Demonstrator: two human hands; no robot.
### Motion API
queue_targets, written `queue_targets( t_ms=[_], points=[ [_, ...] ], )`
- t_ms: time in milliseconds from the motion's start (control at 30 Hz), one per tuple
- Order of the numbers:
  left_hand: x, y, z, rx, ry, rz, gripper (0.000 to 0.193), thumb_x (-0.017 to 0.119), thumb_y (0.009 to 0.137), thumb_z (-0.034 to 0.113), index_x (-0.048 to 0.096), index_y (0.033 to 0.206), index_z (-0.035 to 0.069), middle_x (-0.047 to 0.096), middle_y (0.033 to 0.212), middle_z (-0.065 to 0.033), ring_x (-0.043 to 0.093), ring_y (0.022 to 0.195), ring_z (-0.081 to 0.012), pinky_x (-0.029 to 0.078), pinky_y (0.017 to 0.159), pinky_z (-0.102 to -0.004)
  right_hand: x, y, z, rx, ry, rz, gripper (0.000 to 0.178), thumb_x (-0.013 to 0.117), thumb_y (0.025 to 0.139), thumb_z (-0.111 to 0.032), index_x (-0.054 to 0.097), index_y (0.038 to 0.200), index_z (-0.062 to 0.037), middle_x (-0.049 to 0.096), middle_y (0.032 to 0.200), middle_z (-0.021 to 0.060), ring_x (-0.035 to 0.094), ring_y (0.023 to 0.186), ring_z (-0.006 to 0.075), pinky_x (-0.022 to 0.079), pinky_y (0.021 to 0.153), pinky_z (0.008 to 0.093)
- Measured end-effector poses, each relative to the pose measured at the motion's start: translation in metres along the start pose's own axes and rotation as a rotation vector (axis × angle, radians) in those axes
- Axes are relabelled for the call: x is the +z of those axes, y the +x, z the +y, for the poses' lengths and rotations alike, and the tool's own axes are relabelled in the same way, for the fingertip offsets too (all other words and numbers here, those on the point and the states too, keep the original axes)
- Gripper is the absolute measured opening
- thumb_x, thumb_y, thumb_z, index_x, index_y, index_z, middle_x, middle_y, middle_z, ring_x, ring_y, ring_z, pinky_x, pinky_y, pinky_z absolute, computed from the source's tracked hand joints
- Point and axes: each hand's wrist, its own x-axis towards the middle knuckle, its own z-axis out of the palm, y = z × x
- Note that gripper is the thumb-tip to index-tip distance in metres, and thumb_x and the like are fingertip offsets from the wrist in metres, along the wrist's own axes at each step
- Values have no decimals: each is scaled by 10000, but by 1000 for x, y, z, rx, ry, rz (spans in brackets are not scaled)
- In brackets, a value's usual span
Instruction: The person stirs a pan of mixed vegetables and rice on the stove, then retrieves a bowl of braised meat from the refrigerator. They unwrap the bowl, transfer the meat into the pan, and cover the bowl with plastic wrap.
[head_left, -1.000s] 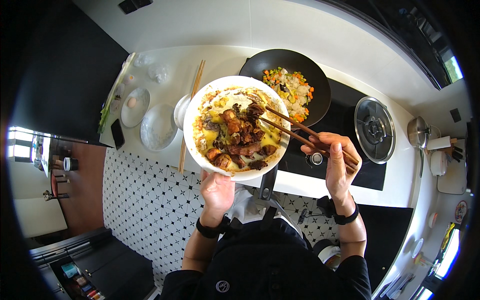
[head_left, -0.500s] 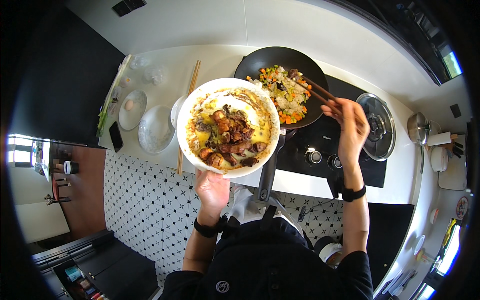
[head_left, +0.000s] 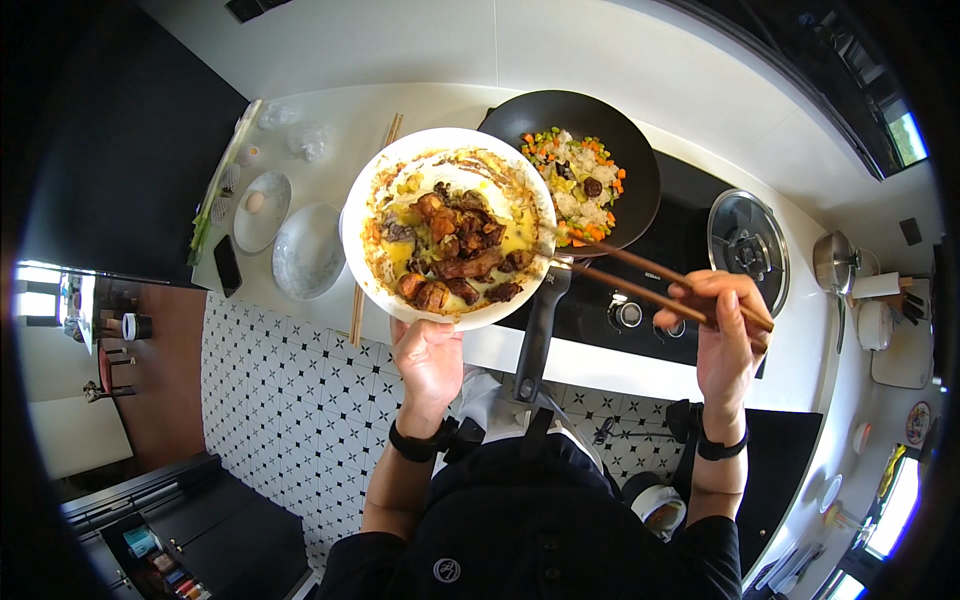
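Note:
My left hand grips the near rim of a white bowl, its inside smeared with brown sauce. Browned meat pieces lie in it with yellowish liquid. My right hand is closed around brown chopsticks, which are spread apart, their tips at the bowl's right edge. Nothing shows between the tips. Behind, a black frying pan on the stove holds rice with diced carrot and green vegetables. A dark piece of meat rests on the rice.
The pan's handle points toward me. A glass lid lies right of the black cooktop. On the left counter are a plate with an egg, a pale plate, a phone, green onions and another pair of chopsticks.
My right hand has moved the chopsticks from the pan toward me, to the bowl's edge. The meat at their tips is left on the rice. The bowl has shifted slightly left and away.

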Motion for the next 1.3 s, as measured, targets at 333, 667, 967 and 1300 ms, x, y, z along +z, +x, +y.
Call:
queue_targets(
  t_ms=[333, 667, 967, 1300],
  points=[
    [10, -3, -5, 27, 68, 45, 703, 509, 658, -39, 412, 1349, 44, 535, 1271, -91, 540, 1182, -239, 437, 1007, -397, 19, -21, -7, -205, -453, -341, 202, 675, 817, 46, 682, 1018, 31, 679, 1014, 188, 706, 804, 249, 587, 676, 329],
    [7, 3, -14, 43, 68, 40, 713, 497, 679, -63, 377, 1373, 54, 507, 1277, -94, 541, 1161, -252, 457, 984, -421, 26, -17, -5, -389, -655, -499, 304, 732, 754, 59, 688, 1048, 2, 687, 1007, 199, 706, 759, 288, 580, 627, 327],
    [5, 4, -15, -30, 20, 102, 683, 492, 684, -51, 399, 1352, 59, 524, 1265, -93, 548, 1164, -246, 455, 1005, -440, 21, -10, 6, -569, -647, -543, 370, 752, 757, 26, 617, 1100, 48, 655, 930, 168, 675, 694, 296, 555, 562, 354],
    [8, 7, -17, 33, 10, 50, 693, 484, 674, -55, 397, 1353, 47, 539, 1243, -93, 565, 1144, -250, 481, 984, -454, 21, 1, 8, -575, -669, -631, 412, 748, 726, -20, 581, 1095, 48, 628, 928, 147, 639, 656, 265, 517, 519, 338]
  ],
)
